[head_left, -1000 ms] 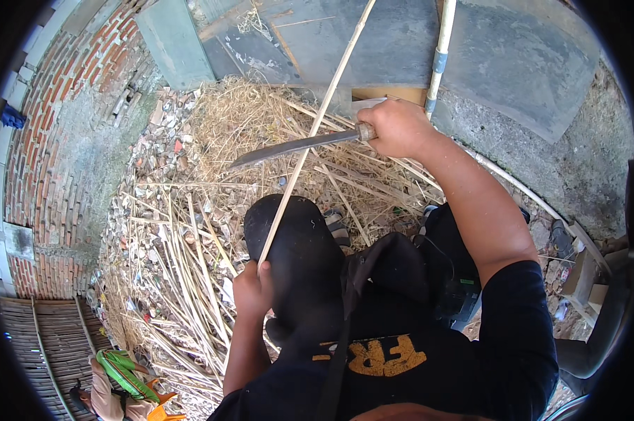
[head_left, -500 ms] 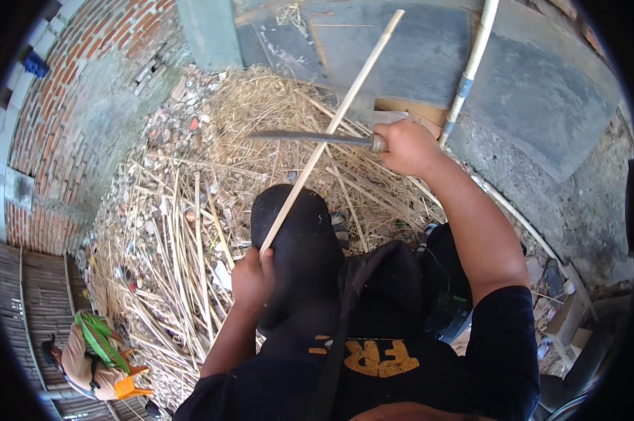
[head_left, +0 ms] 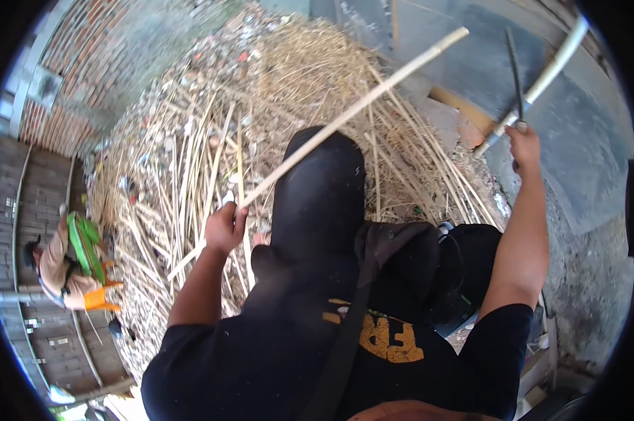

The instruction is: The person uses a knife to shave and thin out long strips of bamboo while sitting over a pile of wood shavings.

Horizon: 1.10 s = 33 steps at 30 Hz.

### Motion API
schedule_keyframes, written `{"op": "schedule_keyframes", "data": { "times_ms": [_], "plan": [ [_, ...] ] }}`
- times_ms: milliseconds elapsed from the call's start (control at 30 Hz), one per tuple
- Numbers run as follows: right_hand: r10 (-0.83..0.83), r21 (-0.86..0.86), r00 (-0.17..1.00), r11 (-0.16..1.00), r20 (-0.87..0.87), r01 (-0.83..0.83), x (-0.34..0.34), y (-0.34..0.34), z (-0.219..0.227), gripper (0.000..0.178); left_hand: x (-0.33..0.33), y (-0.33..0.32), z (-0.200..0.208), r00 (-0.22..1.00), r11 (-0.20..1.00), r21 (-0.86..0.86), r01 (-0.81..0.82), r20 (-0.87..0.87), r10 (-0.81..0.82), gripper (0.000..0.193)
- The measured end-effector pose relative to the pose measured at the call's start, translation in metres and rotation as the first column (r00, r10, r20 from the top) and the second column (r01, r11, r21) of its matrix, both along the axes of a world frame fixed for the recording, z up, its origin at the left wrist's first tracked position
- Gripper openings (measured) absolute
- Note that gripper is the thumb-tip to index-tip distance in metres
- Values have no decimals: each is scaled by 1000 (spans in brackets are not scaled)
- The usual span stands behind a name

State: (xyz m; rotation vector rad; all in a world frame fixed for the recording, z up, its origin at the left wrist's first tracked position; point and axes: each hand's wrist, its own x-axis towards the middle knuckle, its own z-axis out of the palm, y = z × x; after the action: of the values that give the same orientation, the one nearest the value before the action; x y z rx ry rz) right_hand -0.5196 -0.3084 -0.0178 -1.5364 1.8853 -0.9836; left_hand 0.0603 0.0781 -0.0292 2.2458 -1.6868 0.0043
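My left hand (head_left: 224, 228) is wrapped round a long, pale bamboo strip (head_left: 359, 109). The strip slants up to the right across my dark-trousered knee, and its lower end sticks out below the fist. Off to the right, my right hand (head_left: 525, 149) grips the handle of a machete (head_left: 515, 74). Its dark, narrow blade points upward, well apart from the strip, in front of a pale pipe (head_left: 552, 74). Several split bamboo strips (head_left: 205, 158) lie loosely heaped on the ground beyond my left hand.
Straw-like shavings (head_left: 306, 67) cover the ground ahead, among rubble. A brick wall (head_left: 71, 63) rises at the far left, and grey panels (head_left: 576, 140) stand at the right. Another person (head_left: 54, 270) is at the left, by a green object (head_left: 85, 245) and an orange stool (head_left: 103, 298).
The machete has come off the strip and swung up to the right, its blade turning from level to upright. The strip has tilted lower to the right, and the view has shifted.
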Motion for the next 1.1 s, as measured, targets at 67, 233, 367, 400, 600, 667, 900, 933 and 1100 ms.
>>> {"op": "schedule_keyframes", "data": {
  "times_ms": [67,233,367,400,600,667,900,933,1100],
  "plan": [
    [33,9,994,999,100,-34,3,-1,-8,22,14,22,-14,994,995,-18,-102,-33,101,40],
    [137,185,984,970,111,-156,15,0,-18,21,41,99,-46,871,869,75,-490,-3,492,47],
    [206,243,978,947,43,-210,27,5,-26,22,99,152,-59,668,654,153,-741,77,740,51],
    [220,275,975,935,44,-223,31,8,-21,22,115,160,-58,494,469,191,-862,106,863,52],
    [244,397,967,896,-72,-197,28,14,-19,29,150,180,-88,420,315,409,-856,197,886,67],
    [244,405,967,893,-74,-195,34,18,-14,29,157,189,-132,498,380,513,-769,110,860,66],
    [327,388,934,887,-148,-249,57,30,14,25,109,153,-250,648,549,811,-201,-310,695,52],
    [331,413,924,881,-191,-230,49,34,11,26,69,111,-210,548,536,831,-153,-380,745,55],
    [511,419,714,848,-479,-325,22,28,22,29,75,104,-241,575,622,779,-81,-473,668,55]
  ]
}}
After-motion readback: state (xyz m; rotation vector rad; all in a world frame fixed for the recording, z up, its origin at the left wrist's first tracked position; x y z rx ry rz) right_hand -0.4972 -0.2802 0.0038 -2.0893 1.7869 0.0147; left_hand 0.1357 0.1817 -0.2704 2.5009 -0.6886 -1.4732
